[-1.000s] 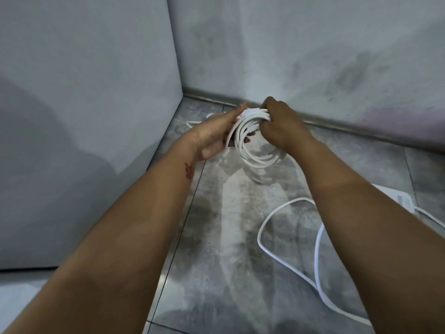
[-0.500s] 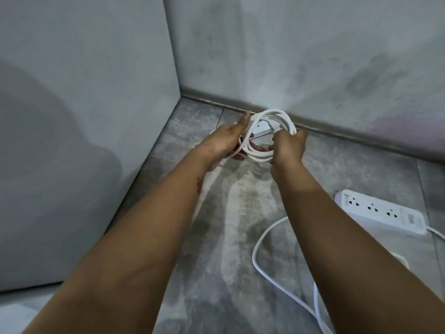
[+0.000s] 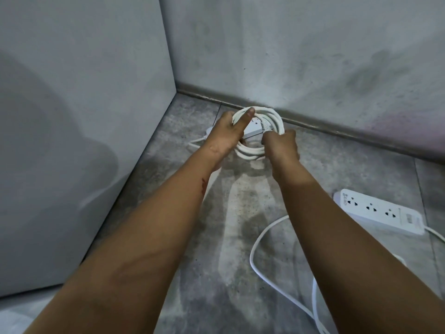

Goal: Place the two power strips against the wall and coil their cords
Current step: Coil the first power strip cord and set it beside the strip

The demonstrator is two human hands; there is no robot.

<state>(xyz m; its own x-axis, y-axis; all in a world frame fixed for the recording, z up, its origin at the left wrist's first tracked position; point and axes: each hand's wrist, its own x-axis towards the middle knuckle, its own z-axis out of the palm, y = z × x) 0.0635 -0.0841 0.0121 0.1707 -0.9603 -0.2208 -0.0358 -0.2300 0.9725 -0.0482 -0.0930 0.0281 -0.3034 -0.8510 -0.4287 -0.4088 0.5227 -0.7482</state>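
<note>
Up at centre frame by the wall (image 3: 301,56), the left hand (image 3: 227,133) and right hand (image 3: 281,147) both had fingers (image 3: 245,118) wrapped round the coiled cord (image 3: 273,118) just over one power strip (image 3: 253,128), and any slackened grip there could have let those springy loops burst open.

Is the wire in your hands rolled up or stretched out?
Rolled up: the cord makes several stacked loops, gripped by left hand and right hand.

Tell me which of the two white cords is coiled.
The looped cord, held by the left hand and right hand; the loose cord trails uncoiled across the floor.
</note>
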